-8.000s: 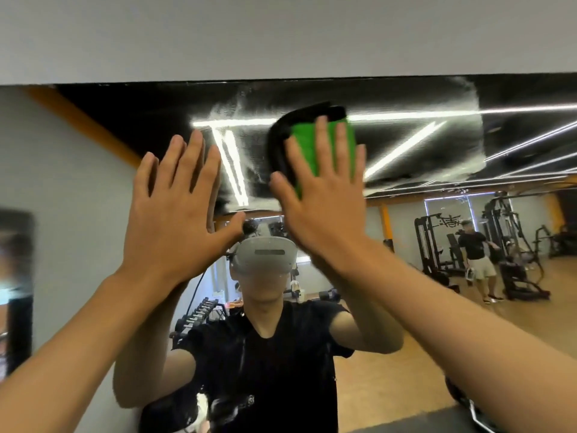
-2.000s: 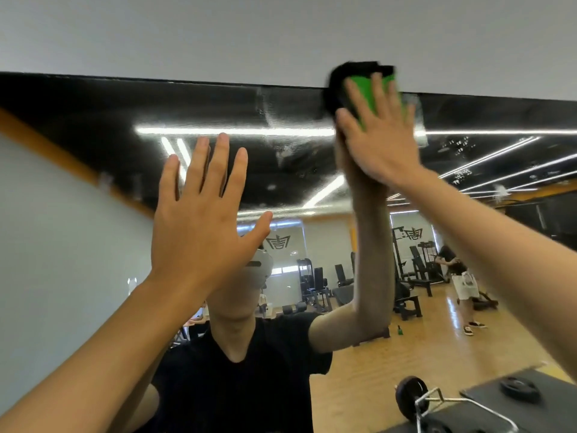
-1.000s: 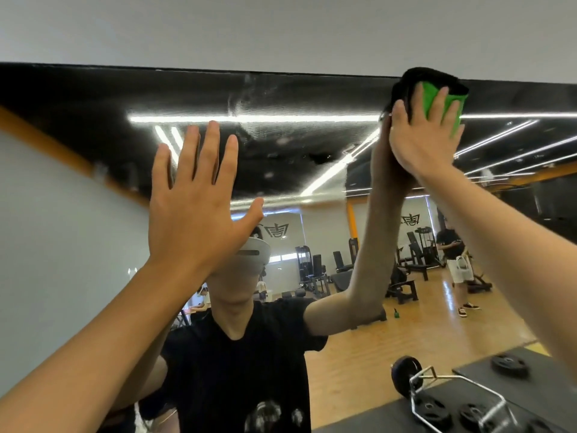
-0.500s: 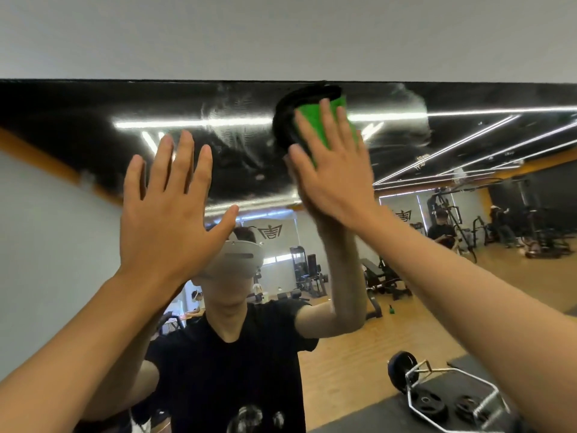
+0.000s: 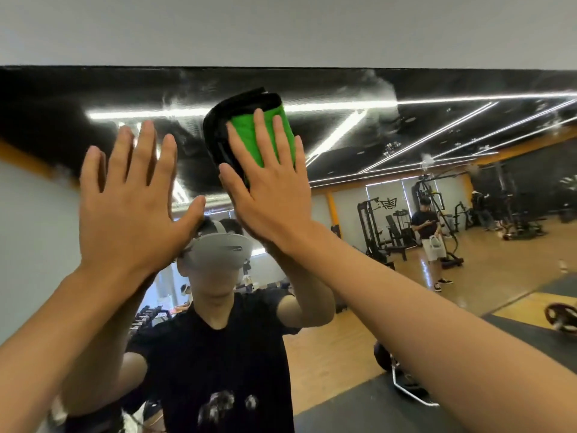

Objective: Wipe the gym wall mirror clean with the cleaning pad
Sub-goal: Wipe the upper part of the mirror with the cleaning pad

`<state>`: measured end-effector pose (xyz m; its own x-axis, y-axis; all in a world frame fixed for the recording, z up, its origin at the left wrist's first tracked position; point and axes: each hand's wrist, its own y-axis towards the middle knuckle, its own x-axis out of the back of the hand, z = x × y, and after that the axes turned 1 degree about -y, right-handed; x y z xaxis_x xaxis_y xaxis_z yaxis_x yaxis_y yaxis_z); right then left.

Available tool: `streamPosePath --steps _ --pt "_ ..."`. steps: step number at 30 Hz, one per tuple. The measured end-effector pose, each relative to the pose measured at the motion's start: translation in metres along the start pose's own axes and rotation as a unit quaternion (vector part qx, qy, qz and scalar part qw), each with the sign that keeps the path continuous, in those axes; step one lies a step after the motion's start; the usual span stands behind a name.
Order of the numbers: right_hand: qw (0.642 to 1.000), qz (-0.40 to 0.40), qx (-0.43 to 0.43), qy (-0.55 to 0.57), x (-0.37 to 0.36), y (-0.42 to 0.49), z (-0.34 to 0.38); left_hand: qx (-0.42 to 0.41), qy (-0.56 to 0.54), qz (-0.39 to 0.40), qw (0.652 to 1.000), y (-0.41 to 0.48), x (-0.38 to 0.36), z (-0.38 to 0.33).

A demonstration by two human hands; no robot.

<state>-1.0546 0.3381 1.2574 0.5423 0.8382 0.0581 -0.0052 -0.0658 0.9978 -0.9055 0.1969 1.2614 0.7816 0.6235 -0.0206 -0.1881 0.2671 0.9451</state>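
cleaning pad (image 5: 249,132) lower part hidden behind right hand (image 5: 274,195)

White wall (image 5: 281,26) above; gym machines (image 5: 384,226) (reflected).

Right hand (image 5: 274,195) is flat on the green and black cleaning pad (image 5: 249,126), fingers straight, pressing it against the wall mirror (image 5: 437,145) near its top edge. Left hand (image 5: 128,207) is spread open just beside it, palm toward the glass. Hazy smears (image 5: 371,89) show around the pad. Reflected: a person in a black shirt (image 5: 218,364), gym machines (image 5: 384,226), a wooden floor (image 5: 331,351).
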Motion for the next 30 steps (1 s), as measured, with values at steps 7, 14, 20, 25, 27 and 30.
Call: streamPosePath --steps 7,14,20,25,27,30 --pt "0.992 0.006 -0.127 -0.002 0.016 0.01 -0.088 0.001 0.006 0.005 1.0 0.0 0.001 0.001" --pt "0.991 -0.01 -0.129 0.01 0.006 0.026 -0.005 0.001 0.008 0.012 1.0 0.0 0.002 0.0" --pt "0.997 0.042 0.065 -0.018 0.013 0.009 -0.038 -0.003 0.013 0.013 1.0 -0.001 0.001 0.003" --pt "0.989 0.03 -0.146 -0.019 0.035 0.01 -0.144 -0.001 0.018 0.015 1.0 0.0 0.001 0.001" --pt "0.971 0.022 -0.238 -0.001 0.041 0.026 -0.153 0.0 0.019 0.013 1.0 0.0 0.001 -0.001" --pt "0.969 0.023 -0.245 0.017 0.034 0.061 -0.107 0.002 0.023 0.01 1.0 0.0 0.0 -0.001"
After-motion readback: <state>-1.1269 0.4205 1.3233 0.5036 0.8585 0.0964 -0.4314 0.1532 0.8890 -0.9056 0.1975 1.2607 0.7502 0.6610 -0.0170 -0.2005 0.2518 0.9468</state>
